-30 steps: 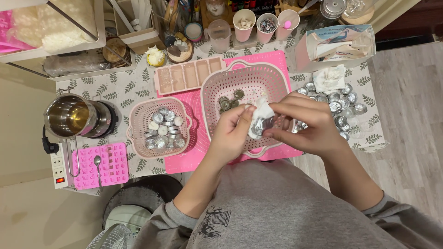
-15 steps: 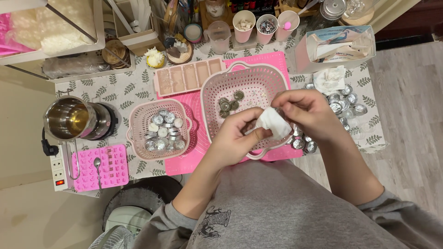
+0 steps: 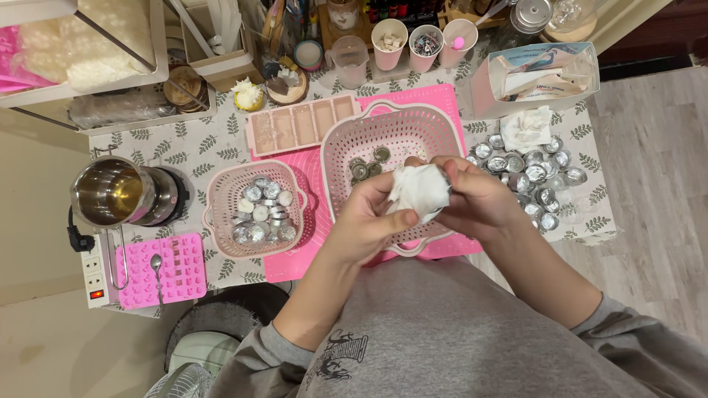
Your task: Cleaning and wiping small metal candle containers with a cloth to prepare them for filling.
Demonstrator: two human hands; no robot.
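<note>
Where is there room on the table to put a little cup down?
Bare leafy cloth lies between the steel pot, the long tray mould and the small basket. The right side is crowded with foil cups; the table's back edge is packed with jars.

I see a table with a leaf-print cloth carrying a pink mat, a pink silicone mould, a steel pot, a tissue box and loose foil cups.
</note>
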